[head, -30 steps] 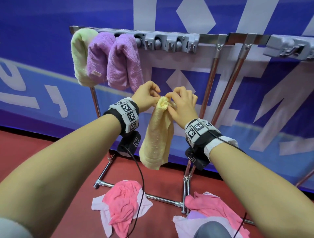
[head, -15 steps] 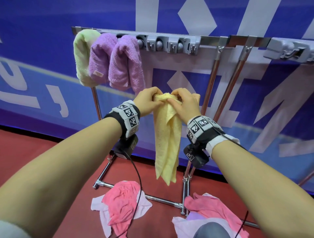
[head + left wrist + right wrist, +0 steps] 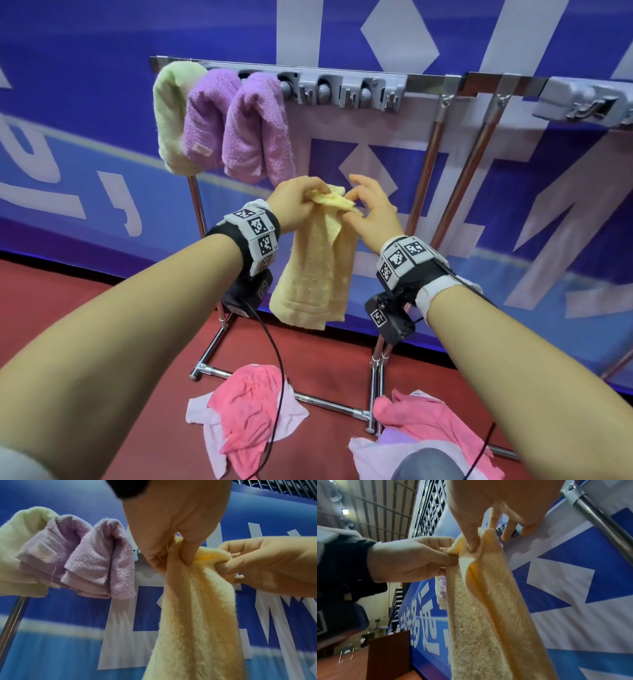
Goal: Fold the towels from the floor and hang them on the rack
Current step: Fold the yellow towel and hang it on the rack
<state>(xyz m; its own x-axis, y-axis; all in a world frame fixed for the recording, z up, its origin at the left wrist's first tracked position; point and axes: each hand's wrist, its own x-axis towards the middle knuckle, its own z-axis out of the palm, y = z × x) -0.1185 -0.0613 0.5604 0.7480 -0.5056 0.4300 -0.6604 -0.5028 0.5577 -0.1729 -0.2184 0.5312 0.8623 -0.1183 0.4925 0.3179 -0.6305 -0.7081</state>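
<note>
A folded yellow towel point(image 3: 317, 267) hangs in the air in front of the rack point(image 3: 346, 90). My left hand point(image 3: 298, 202) grips its top edge from the left. My right hand point(image 3: 371, 209) pinches the same top edge with thumb and forefinger, its other fingers spread. In the left wrist view my left hand point(image 3: 173, 547) grips the yellow towel point(image 3: 197, 608), and my right hand point(image 3: 267, 563) pinches it from the right. The right wrist view shows the right hand's thumb point(image 3: 471, 538) pressed into the yellow towel point(image 3: 488, 615). One green towel point(image 3: 171, 116) and two purple towels point(image 3: 236, 126) hang on the rack's left end.
Grey clips point(image 3: 342, 94) along the rack bar to the right of the purple towels hold nothing. Crumpled pink and white towels point(image 3: 246, 411) lie on the red floor by the rack's base, and more pink towels point(image 3: 435, 431) lie at the right. A blue banner point(image 3: 513, 171) stands behind.
The towel's hanging part has shortened and widened, and its top edge is bunched between both hands. My right hand's outer fingers have spread away from the towel.
</note>
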